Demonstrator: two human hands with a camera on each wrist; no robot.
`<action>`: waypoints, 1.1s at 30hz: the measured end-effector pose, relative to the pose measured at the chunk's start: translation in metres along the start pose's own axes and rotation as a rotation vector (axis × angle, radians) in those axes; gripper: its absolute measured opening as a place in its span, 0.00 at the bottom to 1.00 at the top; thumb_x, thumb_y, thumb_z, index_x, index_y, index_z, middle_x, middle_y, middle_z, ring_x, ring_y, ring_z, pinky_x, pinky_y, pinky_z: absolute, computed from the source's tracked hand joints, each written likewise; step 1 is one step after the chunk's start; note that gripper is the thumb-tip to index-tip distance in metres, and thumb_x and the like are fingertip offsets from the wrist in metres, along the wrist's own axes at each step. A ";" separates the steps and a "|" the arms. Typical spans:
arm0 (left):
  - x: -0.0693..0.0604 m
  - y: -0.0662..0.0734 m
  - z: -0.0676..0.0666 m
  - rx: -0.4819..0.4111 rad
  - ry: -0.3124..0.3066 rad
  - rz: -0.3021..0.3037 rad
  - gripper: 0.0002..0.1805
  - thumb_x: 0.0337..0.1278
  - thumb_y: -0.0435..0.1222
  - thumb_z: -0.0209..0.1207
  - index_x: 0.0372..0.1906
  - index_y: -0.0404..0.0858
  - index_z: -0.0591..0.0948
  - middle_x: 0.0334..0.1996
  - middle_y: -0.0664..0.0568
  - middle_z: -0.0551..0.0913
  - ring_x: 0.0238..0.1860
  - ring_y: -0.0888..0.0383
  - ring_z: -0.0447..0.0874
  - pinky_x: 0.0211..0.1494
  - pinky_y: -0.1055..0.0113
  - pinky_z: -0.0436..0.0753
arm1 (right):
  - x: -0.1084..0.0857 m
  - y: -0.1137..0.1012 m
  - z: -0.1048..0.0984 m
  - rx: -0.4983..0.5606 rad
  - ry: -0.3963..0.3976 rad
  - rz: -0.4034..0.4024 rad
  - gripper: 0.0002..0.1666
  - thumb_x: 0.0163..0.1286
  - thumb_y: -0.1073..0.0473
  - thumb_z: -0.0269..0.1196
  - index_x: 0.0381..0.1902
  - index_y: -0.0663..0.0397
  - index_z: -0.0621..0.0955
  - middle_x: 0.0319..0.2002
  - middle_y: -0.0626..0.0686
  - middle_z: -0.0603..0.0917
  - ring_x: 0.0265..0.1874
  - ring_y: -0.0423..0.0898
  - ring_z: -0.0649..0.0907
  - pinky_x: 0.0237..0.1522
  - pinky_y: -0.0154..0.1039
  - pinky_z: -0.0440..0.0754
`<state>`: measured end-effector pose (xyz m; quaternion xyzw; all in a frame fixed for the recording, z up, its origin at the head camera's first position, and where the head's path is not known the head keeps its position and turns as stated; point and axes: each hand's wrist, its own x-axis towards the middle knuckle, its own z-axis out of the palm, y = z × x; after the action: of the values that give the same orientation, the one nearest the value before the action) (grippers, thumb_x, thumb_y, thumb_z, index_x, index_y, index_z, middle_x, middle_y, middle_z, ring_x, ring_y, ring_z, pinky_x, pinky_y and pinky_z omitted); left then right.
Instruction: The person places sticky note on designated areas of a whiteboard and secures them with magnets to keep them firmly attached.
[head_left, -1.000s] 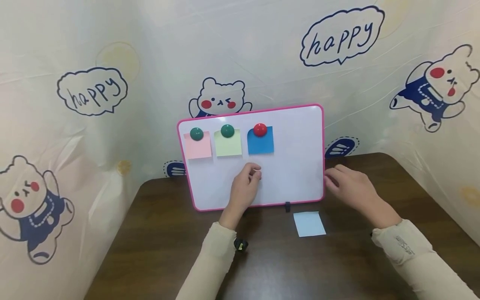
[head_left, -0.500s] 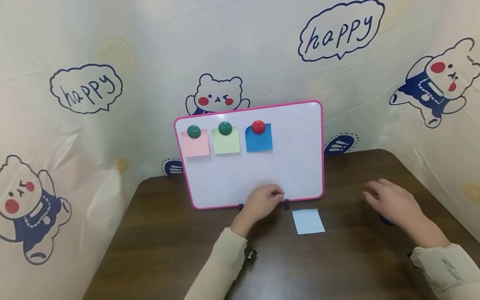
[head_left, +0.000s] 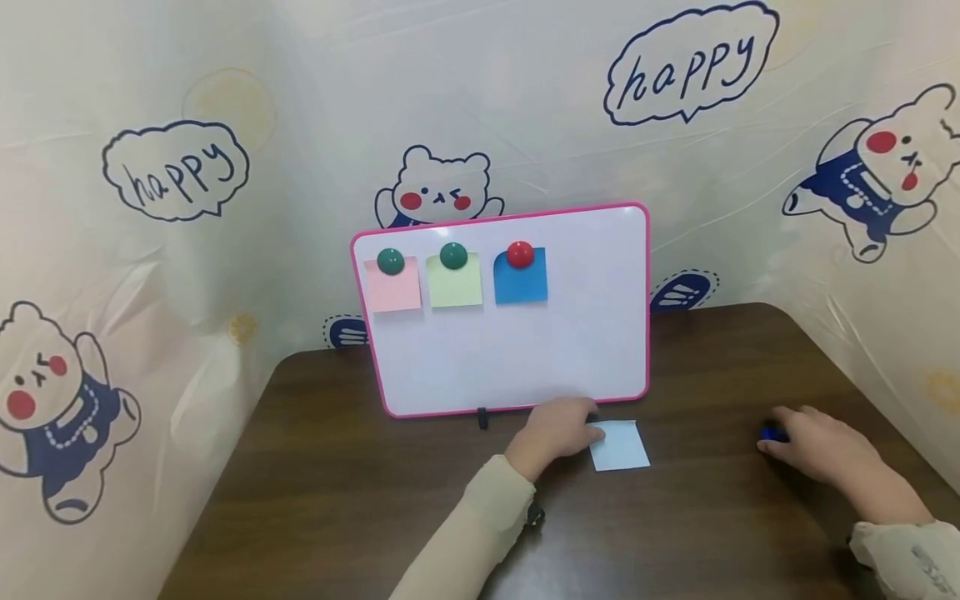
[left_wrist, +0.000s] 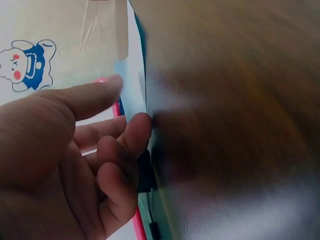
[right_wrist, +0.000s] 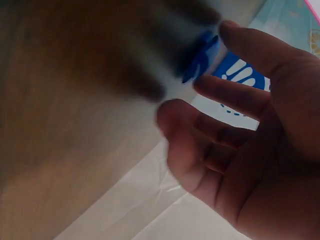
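A light blue sticky note (head_left: pixel 621 446) lies on the table in front of the whiteboard (head_left: pixel 577 333). My left hand (head_left: pixel 558 429) reaches over its left edge; in the left wrist view the thumb and fingers are apart, near the paper (left_wrist: pixel 133 85). On the table at the right is a blue magnet (head_left: pixel 772 433). My right hand (head_left: pixel 828 446) is spread around it, and the right wrist view has the magnet (right_wrist: pixel 202 59) between thumb and forefinger without a clear grip. Along the board's upper part hang a pink note (head_left: pixel 393 290), a pale green note (head_left: pixel 454 285) and a blue note (head_left: pixel 521 283).
Green magnets hold the pink note and the pale green note; a red magnet (head_left: pixel 520 254) holds the blue one. The pink-framed board stands on small black feet, one of them a visible foot (head_left: pixel 483 417). Behind the brown table (head_left: pixel 322 483) hangs a printed curtain (head_left: pixel 315 167).
My left hand has moved down and right from before the board to the light blue note. My right hand has moved right and toward me from the board's edge to the blue magnet.
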<state>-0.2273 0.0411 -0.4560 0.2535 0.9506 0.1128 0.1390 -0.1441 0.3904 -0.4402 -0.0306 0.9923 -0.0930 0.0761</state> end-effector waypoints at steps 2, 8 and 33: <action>0.004 0.003 0.001 0.007 -0.001 -0.017 0.16 0.63 0.50 0.66 0.52 0.49 0.84 0.42 0.61 0.85 0.40 0.62 0.79 0.49 0.64 0.80 | 0.000 0.001 0.003 0.014 -0.022 -0.003 0.40 0.66 0.43 0.68 0.56 0.75 0.75 0.50 0.79 0.76 0.48 0.77 0.77 0.36 0.65 0.77; 0.008 0.012 0.002 0.024 0.024 -0.011 0.06 0.65 0.44 0.65 0.37 0.46 0.83 0.26 0.61 0.78 0.28 0.62 0.74 0.35 0.68 0.77 | 0.001 0.002 0.005 0.055 -0.016 -0.031 0.33 0.66 0.50 0.69 0.52 0.77 0.75 0.43 0.73 0.82 0.43 0.72 0.81 0.36 0.63 0.79; -0.002 0.005 -0.012 -0.053 0.022 0.017 0.08 0.68 0.40 0.61 0.31 0.46 0.78 0.23 0.58 0.76 0.26 0.61 0.74 0.29 0.68 0.74 | 0.000 0.007 0.013 0.165 0.073 -0.087 0.25 0.62 0.53 0.72 0.40 0.70 0.77 0.31 0.54 0.80 0.29 0.50 0.78 0.30 0.49 0.78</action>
<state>-0.2272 0.0424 -0.4434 0.2563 0.9467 0.1418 0.1343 -0.1428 0.3947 -0.4543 -0.0637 0.9811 -0.1786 0.0382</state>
